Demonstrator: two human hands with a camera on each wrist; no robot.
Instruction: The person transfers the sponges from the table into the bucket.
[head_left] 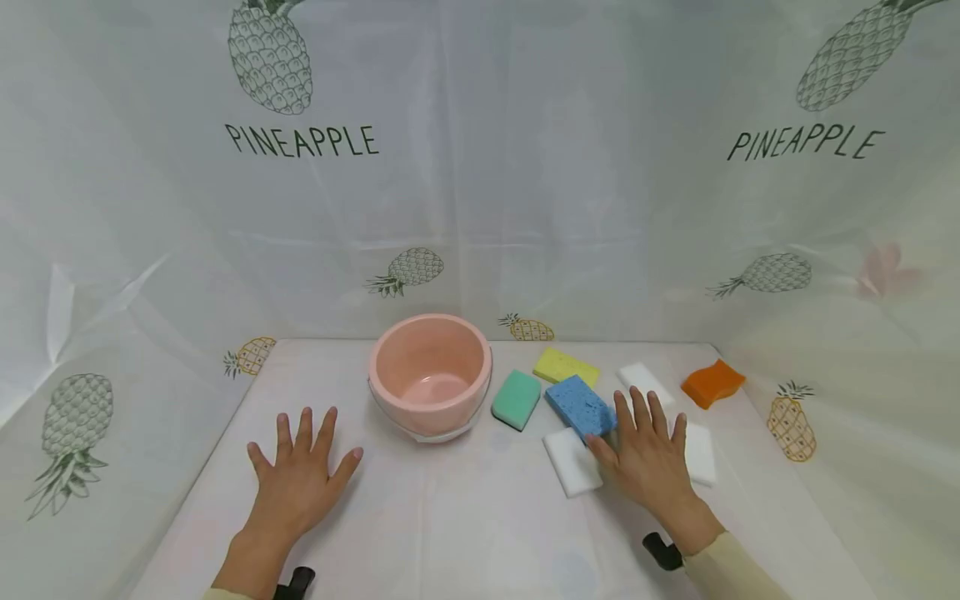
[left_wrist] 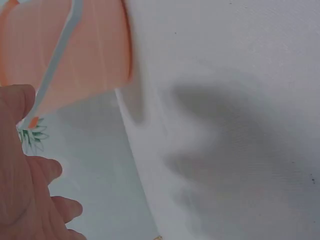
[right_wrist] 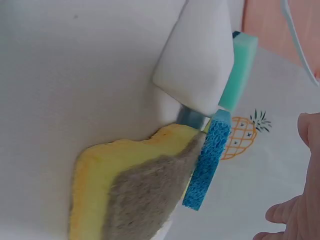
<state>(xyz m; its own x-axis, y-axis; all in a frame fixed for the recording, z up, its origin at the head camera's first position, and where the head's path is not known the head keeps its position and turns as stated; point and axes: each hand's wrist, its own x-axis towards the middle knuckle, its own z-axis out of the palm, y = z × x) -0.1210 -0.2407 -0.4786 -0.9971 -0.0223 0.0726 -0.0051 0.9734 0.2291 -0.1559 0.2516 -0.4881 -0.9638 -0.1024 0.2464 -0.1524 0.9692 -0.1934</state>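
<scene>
My left hand [head_left: 296,487] is held above the table's left part, fingers spread, holding nothing. Right of it stands a pink bucket [head_left: 429,418] with a pale handle, also in the left wrist view [left_wrist: 95,55]. My right hand [head_left: 651,458], fingers spread and holding nothing, hovers over several sponges. Near its thumb lie a blue sponge [head_left: 577,404] and a white sponge [head_left: 573,462]. Two more white sponges [head_left: 643,383] [head_left: 701,454] are partly covered by it. A yellow sponge with a grey-brown side [right_wrist: 140,190] shows in the right wrist view; the hand hides it in the head view.
A green sponge [head_left: 517,400] lies beside the bucket. Behind the blue one is a yellow sponge [head_left: 566,367]. An orange sponge [head_left: 712,383] sits near the right back edge. White pineapple-printed sheeting [head_left: 540,208] rises around the white-covered table [head_left: 450,533].
</scene>
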